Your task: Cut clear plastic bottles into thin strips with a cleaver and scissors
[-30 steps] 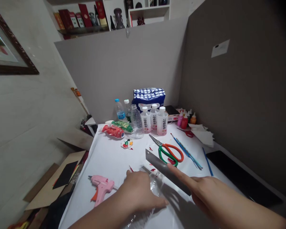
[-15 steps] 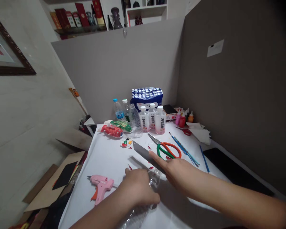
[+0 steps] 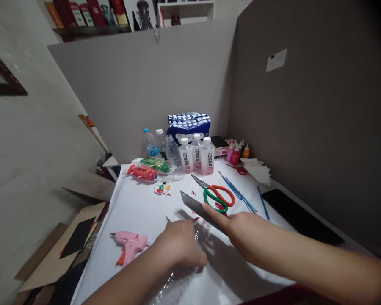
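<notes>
My left hand (image 3: 181, 245) is closed over a clear plastic bottle (image 3: 174, 284), which lies on its side on the white-covered table. Its neck end reaches out past my fingers. In my right hand (image 3: 246, 232) is a knife with a broad, flat grey blade (image 3: 197, 208). My index finger stretches along the top of the blade, and its handle is hidden in my grip. The blade slants above the bottle's far end; whether they touch, I cannot tell. Beyond the knife lie scissors (image 3: 214, 194) with green and orange handles.
Left of my left arm lies a pink glue gun (image 3: 129, 245). Several bottles (image 3: 207, 156) stand at the back, beside two painted fish shapes (image 3: 142, 173). Paintbrushes (image 3: 238, 192), paint bottles (image 3: 235, 156) and a black slab (image 3: 301, 216) are on the right. Grey panels (image 3: 139, 80) enclose the back and right.
My right hand and the knife have shifted slightly right, away from my left hand. The left hand keeps its hold on the bottle. The camera view has turned a little to the right.
</notes>
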A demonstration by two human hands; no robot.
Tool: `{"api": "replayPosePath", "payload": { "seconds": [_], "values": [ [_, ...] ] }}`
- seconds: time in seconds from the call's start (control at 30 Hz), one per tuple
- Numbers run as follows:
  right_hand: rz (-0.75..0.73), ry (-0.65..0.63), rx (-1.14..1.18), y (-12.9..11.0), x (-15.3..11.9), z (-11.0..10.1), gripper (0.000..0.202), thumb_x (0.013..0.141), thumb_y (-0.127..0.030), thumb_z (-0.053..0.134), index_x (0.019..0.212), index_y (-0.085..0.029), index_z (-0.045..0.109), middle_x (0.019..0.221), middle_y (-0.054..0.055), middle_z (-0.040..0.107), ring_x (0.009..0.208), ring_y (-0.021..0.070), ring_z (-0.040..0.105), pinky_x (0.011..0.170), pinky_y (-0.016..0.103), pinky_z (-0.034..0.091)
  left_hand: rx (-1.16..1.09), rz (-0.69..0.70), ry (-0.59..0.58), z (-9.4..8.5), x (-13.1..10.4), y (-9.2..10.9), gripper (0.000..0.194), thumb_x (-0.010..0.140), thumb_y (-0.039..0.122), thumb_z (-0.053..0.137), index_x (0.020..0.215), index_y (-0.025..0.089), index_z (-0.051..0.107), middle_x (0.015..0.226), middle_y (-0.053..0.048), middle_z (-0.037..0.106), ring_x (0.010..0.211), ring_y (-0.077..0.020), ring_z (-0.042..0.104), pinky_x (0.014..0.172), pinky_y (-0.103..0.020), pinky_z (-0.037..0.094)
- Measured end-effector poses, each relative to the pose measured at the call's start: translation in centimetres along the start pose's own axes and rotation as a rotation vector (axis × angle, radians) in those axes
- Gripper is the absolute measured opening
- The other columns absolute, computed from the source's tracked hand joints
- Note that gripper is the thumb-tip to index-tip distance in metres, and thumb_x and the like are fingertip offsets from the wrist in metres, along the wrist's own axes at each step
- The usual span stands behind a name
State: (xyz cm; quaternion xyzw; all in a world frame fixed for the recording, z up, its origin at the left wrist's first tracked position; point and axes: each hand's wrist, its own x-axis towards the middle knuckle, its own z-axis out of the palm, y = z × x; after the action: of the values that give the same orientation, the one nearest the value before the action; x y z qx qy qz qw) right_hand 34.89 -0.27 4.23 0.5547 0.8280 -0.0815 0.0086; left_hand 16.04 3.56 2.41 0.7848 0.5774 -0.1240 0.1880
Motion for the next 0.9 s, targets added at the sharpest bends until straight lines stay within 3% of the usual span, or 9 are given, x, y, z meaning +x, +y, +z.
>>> {"api": "replayPosePath", "payload": {
  "seconds": [0.1, 0.17, 0.23, 0.37, 0.47, 0.6, 0.77, 0.9],
  "values": [
    [-0.033, -0.078, -0.113, -1.5, 3.2, -2.3, 0.104, 0.059, 0.000, 0.053, 0.151, -0.024, 0.011, 0.063, 0.000, 0.061, 0.045, 0.0115, 0.048, 0.043, 0.021, 0.018, 0.027, -0.043, 0.007, -0.3, -0.2, 0.3, 0.052, 0.049, 0.053, 0.066, 0.089, 0.020, 0.063, 0.086, -0.012, 0.070, 0.094, -0.0354, 0.062, 0.071, -0.037, 0.050],
    [-0.048, -0.048, -0.045, -1.4, 3.6, -2.1, 0.102, 0.061, 0.000, 0.052, 0.151, -0.022, 0.011, 0.062, -0.001, 0.060, 0.046, 0.0117, 0.048, 0.044, 0.021, 0.020, 0.013, -0.052, 0.008, -0.2, -0.3, 0.2, 0.050, 0.050, 0.053, 0.065, 0.088, 0.020, 0.063, 0.084, -0.011, 0.070, 0.100, -0.0368, 0.060, 0.077, -0.039, 0.049],
    [-0.043, 0.006, 0.078, -0.7, 2.2, -0.5, 0.099, 0.063, 0.002, 0.049, 0.151, -0.022, 0.011, 0.060, -0.003, 0.058, 0.048, 0.0117, 0.049, 0.045, 0.021, 0.022, -0.017, -0.041, 0.006, -0.1, -0.2, -0.1, 0.051, 0.051, 0.054, 0.065, 0.090, 0.022, 0.062, 0.085, -0.009, 0.069, 0.103, -0.0377, 0.057, 0.079, -0.039, 0.049],
    [-0.004, 0.097, 0.221, 1.9, -3.1, 3.8, 0.100, 0.062, -0.003, 0.049, 0.151, -0.029, 0.010, 0.063, -0.003, 0.064, 0.050, 0.0150, 0.055, 0.047, 0.022, 0.027, -0.055, -0.026, 0.008, 0.4, -0.2, -0.6, 0.066, 0.046, 0.062, 0.067, 0.100, 0.024, 0.061, 0.091, -0.010, 0.067, 0.112, -0.0394, 0.051, 0.078, -0.040, 0.050],
    [-0.005, 0.140, 0.318, 3.0, -5.3, 4.7, 0.100, 0.063, -0.009, 0.052, 0.151, -0.031, 0.009, 0.067, -0.003, 0.068, 0.052, 0.0178, 0.060, 0.048, 0.023, 0.032, -0.081, -0.006, -0.014, 0.5, -0.2, -0.7, 0.082, 0.037, 0.071, 0.069, 0.104, 0.025, 0.060, 0.098, -0.011, 0.066, 0.103, -0.0369, 0.057, 0.072, -0.040, 0.053],
    [-0.007, 0.097, 0.246, 1.9, -2.1, 2.8, 0.094, 0.064, -0.010, 0.054, 0.148, -0.035, 0.020, 0.062, -0.004, 0.066, 0.050, 0.0167, 0.060, 0.048, 0.022, 0.030, -0.103, -0.014, -0.031, 0.5, -0.1, -0.6, 0.078, 0.036, 0.071, 0.070, 0.099, 0.024, 0.062, 0.097, -0.010, 0.068, 0.084, -0.0317, 0.065, 0.066, -0.039, 0.054],
    [-0.003, 0.030, 0.029, -0.5, 3.3, 0.2, 0.104, 0.057, -0.006, 0.058, 0.149, -0.030, 0.017, 0.064, 0.000, 0.067, 0.053, 0.0180, 0.062, 0.045, 0.022, 0.023, -0.126, -0.069, -0.031, 0.1, -0.3, -0.4, 0.071, 0.038, 0.066, 0.071, 0.095, 0.024, 0.062, 0.093, -0.009, 0.069, 0.079, -0.0305, 0.066, 0.060, -0.037, 0.053],
    [-0.046, 0.096, 0.140, 0.9, 1.4, 2.6, 0.102, 0.061, -0.013, 0.057, 0.150, -0.031, 0.011, 0.067, 0.000, 0.070, 0.055, 0.0205, 0.064, 0.046, 0.023, 0.030, -0.127, -0.088, -0.016, -0.1, -0.4, -0.5, 0.076, 0.036, 0.067, 0.072, 0.098, 0.026, 0.061, 0.101, -0.010, 0.068, 0.090, -0.0335, 0.064, 0.064, -0.037, 0.052]
  ]
}}
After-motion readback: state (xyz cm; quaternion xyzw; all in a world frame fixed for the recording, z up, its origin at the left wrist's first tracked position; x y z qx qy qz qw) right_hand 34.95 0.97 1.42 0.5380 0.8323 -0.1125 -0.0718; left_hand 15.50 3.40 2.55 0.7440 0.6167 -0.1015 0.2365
